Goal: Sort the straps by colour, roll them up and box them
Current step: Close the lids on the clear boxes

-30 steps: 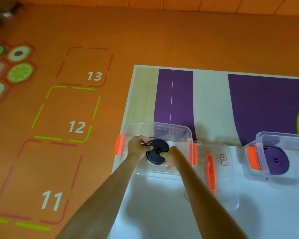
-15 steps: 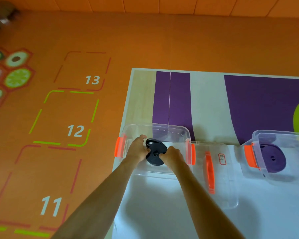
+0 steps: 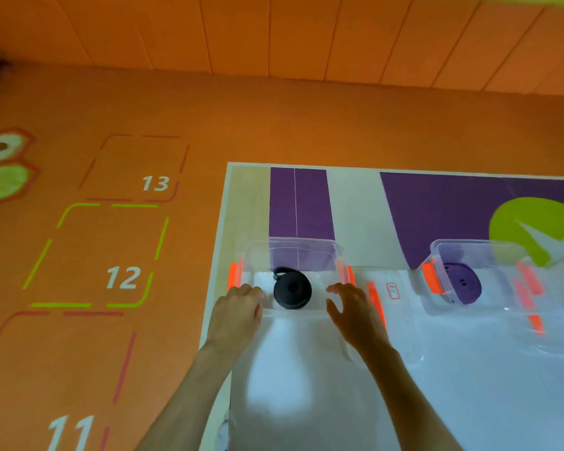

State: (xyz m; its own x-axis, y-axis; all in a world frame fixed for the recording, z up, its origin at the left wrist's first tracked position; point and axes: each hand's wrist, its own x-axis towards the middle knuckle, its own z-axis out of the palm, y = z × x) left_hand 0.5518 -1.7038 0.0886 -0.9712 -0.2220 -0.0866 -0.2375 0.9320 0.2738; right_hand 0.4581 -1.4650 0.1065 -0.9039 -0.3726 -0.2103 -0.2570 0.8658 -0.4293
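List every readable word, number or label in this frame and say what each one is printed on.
"13": orange floor, inside the red dashed box.
"12": floor, inside the green dashed box.
"11": floor, bottom left, cut off by the frame edge.
Red-bordered label on the clear lid: too small and blurred to read.

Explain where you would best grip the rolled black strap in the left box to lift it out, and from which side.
Take the rolled black strap by its round outer rim, fingers on opposite sides, coming from above. It seems to lie flat in the open clear box, whose walls block any sideways approach. Probably pin the loose end at its far edge too, lest it unroll.
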